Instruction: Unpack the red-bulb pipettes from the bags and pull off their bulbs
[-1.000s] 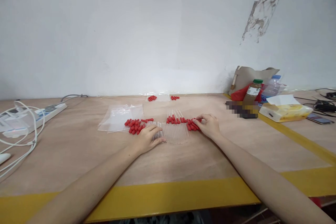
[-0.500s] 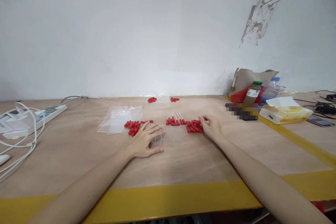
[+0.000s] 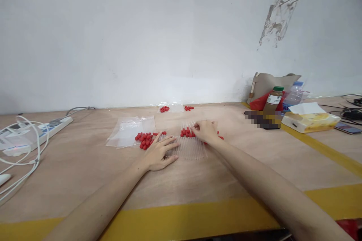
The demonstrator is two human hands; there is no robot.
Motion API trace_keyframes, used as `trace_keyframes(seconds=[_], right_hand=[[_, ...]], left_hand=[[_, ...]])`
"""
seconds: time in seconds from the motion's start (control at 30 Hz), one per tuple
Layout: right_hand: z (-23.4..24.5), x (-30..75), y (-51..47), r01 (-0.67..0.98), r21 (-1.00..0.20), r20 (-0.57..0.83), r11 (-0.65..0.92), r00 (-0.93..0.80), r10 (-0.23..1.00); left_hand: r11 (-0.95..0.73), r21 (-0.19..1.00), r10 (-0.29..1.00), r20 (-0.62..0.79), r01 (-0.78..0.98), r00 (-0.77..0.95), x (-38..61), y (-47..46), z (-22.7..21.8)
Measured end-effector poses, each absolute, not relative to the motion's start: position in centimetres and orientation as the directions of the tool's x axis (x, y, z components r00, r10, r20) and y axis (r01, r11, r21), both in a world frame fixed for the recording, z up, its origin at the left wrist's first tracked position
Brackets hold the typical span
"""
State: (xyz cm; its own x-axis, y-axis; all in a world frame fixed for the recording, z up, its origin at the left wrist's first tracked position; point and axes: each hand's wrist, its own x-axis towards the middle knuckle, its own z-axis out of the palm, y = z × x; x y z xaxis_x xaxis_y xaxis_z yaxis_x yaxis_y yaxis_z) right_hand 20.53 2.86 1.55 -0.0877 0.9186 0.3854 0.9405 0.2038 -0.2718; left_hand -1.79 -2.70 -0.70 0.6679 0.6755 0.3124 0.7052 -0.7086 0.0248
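My left hand lies flat with its fingers spread over the left part of a row of clear thin tubes, side by side on the table. Several red rubber bulbs line the far ends of the tubes. At the right part of this line, my right hand is closed in a pinch, red showing right at its fingertips on a rubber bulb. Its palm and wrist mostly hide the right pile of red bulbs. Beyond my left fingers sits another pile of red bulbs.
Clear plastic bags lie left of the tubes. Two small red groups rest near the wall. A power strip with white cables is at left. Bottles, a tissue pack and a phone stand or lie at right.
My right hand has moved left from the right pile of red bulbs to the line of bulbs at the tube ends. My left hand stays on the tubes.
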Motion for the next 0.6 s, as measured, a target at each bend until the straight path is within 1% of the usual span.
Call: trace_keyframes(seconds=[0.1, 0.33, 0.47, 0.6], right_hand=[[1.6, 18.7, 4.4, 0.962, -0.242, 0.357, 0.126, -0.033, 0.934], [1.0, 17.6, 5.6, 0.972, -0.224, 0.321, 0.074, 0.002, 0.947], [1.0, 17.4, 5.8, 0.967, -0.25, 0.299, 0.052, 0.026, 0.954], [1.7, 17.1, 5.7, 0.95, -0.309, 0.28, 0.043, 0.048, 0.959]], left_hand=[[-0.714, 0.027, 0.668, 0.326, 0.699, 0.669, -2.0, -2.8, -0.8], [-0.721, 0.047, 0.659, 0.353, 0.691, 0.664, -2.0, -2.8, -0.9], [-0.713, 0.048, 0.668, 0.349, 0.699, 0.657, -2.0, -2.8, -1.0], [-0.704, 0.058, 0.675, 0.365, 0.708, 0.641, -1.9, -2.9, -1.0]])
